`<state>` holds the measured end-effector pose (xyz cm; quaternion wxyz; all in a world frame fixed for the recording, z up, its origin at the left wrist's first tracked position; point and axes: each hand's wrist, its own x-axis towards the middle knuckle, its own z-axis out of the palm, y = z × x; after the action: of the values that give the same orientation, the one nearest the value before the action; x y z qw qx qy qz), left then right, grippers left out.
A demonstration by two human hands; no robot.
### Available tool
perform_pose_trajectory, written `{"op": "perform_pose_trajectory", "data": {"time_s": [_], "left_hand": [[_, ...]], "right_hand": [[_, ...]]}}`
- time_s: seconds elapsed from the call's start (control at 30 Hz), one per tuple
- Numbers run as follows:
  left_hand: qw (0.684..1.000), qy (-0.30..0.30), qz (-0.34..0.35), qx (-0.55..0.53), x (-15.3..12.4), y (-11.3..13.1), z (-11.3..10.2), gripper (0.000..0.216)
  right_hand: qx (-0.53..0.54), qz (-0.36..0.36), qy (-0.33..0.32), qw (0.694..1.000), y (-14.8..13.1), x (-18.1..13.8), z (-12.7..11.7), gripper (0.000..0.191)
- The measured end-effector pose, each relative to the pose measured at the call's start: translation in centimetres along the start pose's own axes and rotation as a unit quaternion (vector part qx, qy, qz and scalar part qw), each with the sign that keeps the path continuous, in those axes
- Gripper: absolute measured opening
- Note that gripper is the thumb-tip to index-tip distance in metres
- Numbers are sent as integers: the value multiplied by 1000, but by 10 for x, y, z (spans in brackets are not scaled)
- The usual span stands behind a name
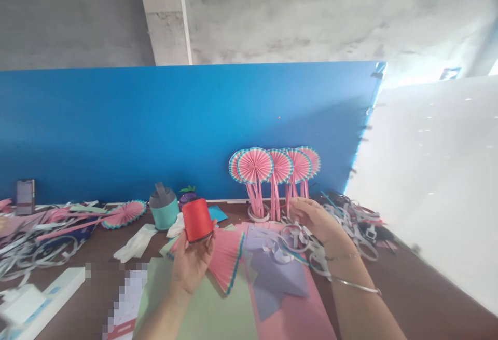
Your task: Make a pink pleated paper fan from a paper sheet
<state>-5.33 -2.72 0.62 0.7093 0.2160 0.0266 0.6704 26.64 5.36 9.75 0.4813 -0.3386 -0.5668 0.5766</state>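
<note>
My left hand is raised over the table and grips a red spool of thread by its lower end. My right hand reaches forward to the right, fingers curled, close to the pink sticks of several pleated pink paper fans that stand against the blue board; what it pinches is too small to tell. Under my left hand lies a folded pink pleated paper with a teal edge. Two thin bangles circle my right wrist.
A teal cup with a grey lid stands behind the spool. Another flat fan and paper strips lie at left, curled white strips at right. Green, pink and purple paper sheets cover the brown table. A phone leans on the blue board.
</note>
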Motion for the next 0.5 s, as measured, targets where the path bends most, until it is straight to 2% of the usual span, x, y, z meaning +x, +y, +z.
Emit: {"op": "perform_pose_trajectory", "data": {"time_s": [0.1,0.17,0.23,0.27,0.3,0.33,0.4,0.43,0.5], "left_hand": [[1000,-11,-3,-5,1,0,0,52],[1000,-14,-1,-1,0,-1,1,53],[1000,-20,-5,5,-1,-2,2,54],[1000,-23,-9,8,-1,-3,3,54],[999,-26,-13,13,-2,-4,4,55],[999,-29,-16,19,-3,-6,5,56],[999,-37,-13,35,-4,-7,6,57],[998,-41,-9,43,-5,-8,7,56],[997,-48,-6,60,-5,-9,9,54]], "right_hand": [[-65,3,101,993,5,6,-3,34],[-159,2,172,972,4,8,1,30],[-233,1,170,957,0,8,11,28],[-247,3,131,960,-3,6,19,28],[-246,17,59,967,-6,3,29,29],[-236,29,-28,971,-8,-1,40,30],[-223,58,-204,951,-10,-9,65,30],[-220,68,-252,940,-9,-13,78,29],[-226,69,-269,934,-2,-20,104,23]]}}
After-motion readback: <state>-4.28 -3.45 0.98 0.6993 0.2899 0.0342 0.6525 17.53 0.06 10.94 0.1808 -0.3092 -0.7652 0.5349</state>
